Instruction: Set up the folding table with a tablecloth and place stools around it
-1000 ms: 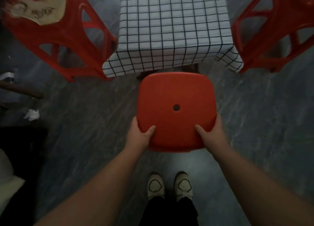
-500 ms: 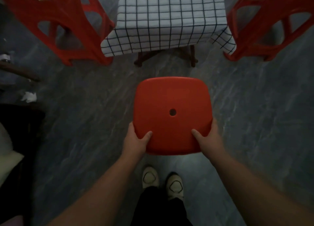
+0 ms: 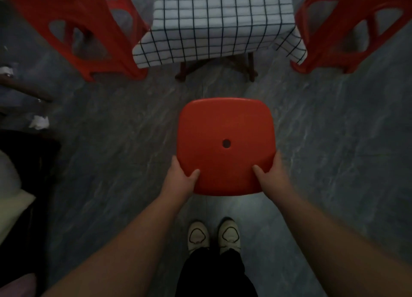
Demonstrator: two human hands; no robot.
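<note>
Gripping the red stool [image 3: 225, 145] by its near seat corners, left hand [image 3: 179, 179] and right hand [image 3: 273, 178] clamp it thumbs-on-top, likely for level carrying; it's near the tablecloth [image 3: 219, 21]'s near edge, between two placed stools

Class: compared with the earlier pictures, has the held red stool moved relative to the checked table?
Yes. The red stool, held by the left hand and right hand, has drawn back from the checked table, toward the person.
</note>
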